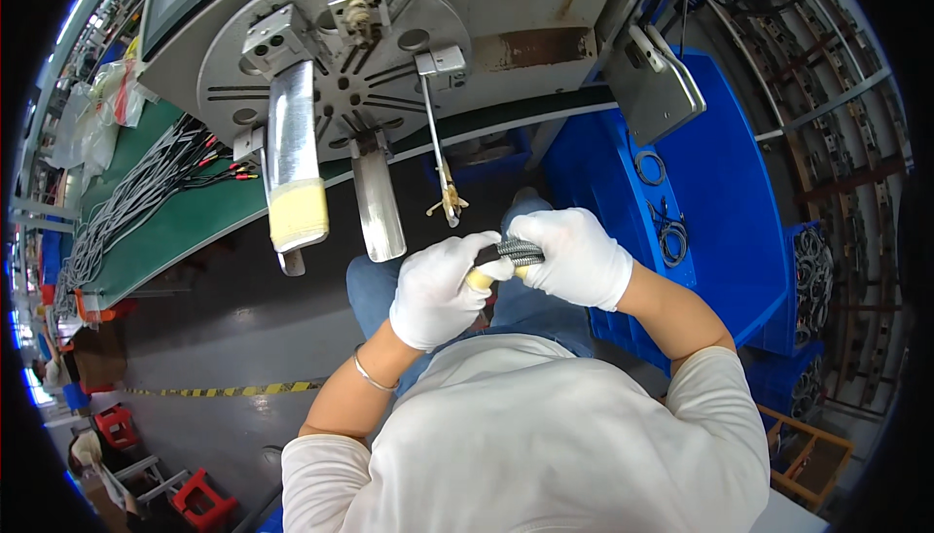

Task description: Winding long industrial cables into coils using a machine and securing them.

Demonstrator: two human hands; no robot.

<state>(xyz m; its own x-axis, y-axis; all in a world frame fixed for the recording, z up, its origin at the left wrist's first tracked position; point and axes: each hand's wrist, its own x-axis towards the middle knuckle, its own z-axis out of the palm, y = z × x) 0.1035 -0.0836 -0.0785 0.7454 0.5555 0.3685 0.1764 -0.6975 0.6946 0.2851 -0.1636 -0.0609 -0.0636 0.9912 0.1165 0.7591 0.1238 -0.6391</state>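
My two white-gloved hands meet in front of my lap. Between them is a small bundled cable (519, 254), grey and braided with a black part toward the left. My left hand (440, 286) is closed on the black part, with a yellow glove fingertip showing below. My right hand (576, 257) wraps the braided turns from the other side. Just beyond my hands, a round slotted metal disc (336, 95) carries several arms. One flat arm has yellow tape (299, 214) at its end; a bare curved plate (377, 197) and a thin rod (434, 134) stick out beside it.
Long grey cables (146, 193) with red and black ends lie on the green bench (146, 246) at left. A large blue bin (730, 193) stands at right, with coiled cables (671, 241) on its ledge. Farther off are red stools (202, 499) and another person (89, 450).
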